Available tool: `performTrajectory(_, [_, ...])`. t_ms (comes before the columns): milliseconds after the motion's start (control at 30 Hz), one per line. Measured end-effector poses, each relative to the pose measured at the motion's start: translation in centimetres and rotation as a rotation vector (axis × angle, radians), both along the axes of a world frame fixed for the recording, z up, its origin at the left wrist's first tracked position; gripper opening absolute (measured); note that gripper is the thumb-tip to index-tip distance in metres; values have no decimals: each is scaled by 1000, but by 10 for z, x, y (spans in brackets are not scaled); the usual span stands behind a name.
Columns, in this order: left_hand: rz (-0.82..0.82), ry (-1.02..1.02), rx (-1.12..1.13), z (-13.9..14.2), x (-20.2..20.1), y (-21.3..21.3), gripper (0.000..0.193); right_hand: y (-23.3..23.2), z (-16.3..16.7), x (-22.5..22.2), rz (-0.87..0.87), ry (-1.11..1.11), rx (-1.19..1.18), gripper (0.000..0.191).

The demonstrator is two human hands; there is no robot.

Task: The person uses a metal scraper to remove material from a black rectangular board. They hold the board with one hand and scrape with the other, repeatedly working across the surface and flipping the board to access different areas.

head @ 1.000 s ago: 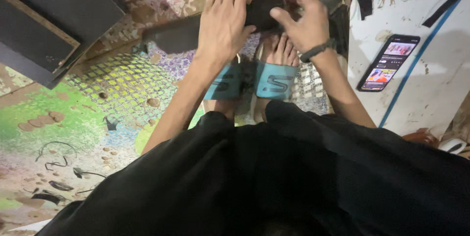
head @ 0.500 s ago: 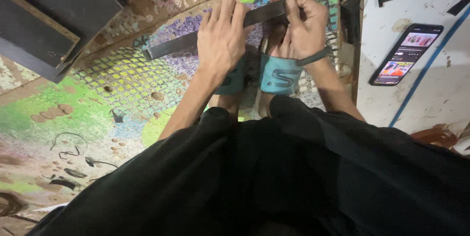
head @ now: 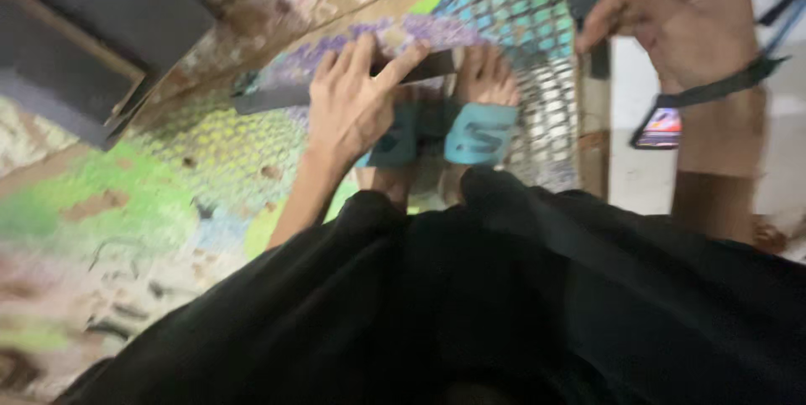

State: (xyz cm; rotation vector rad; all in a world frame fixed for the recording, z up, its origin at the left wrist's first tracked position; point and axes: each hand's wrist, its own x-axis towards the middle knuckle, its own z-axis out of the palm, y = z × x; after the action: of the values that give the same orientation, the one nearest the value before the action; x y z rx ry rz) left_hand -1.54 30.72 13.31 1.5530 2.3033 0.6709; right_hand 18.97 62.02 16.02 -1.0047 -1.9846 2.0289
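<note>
Although motion blur softens the head view, we can make out the left hand point(head: 357, 107) spread flat, fingers extended, pressing down on a long dark flat strip point(head: 277, 96) that lies across the painted floor point(head: 126, 195). The strip runs from the lower left up toward the right, passing under the palm and ending just above the toes. Just beside and below that hand we see two bare feet in teal slide sandals point(head: 478, 132), set side by side on a patch of floor patterned with small coloured squares. The right hand point(head: 680, 6) is raised at the upper right, well apart from the strip; its fingers curl loosely, and we cannot tell whether they close on the dark object blurred behind them. A dark strap point(head: 722, 86) circles its wrist. Below that wrist a phone point(head: 663, 126) with a lit screen lies on the pale surface. A dark box point(head: 92, 27) occupies the upper left corner. Black clothing point(head: 504, 304) fills the lower frame.
</note>
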Motion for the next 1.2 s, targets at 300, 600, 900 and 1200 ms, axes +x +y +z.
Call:
performTrajectory(300, [-484, 180, -304, -3, -20, 47, 65, -16, -89, 33, 18, -308, 664, 51])
performTrajectory(600, [-535, 136, -377, -18, -28, 59, 77, -50, -112, 27, 79, -494, 846, 71])
performTrajectory(900, [-364, -214, 73, -47, -31, 85, 41, -17, -63, 17, 193, -449, 1016, 57])
performTrajectory(1200, [-63, -71, 294, -87, -40, 69, 23, -56, -44, -20, 149, -769, 317, 84])
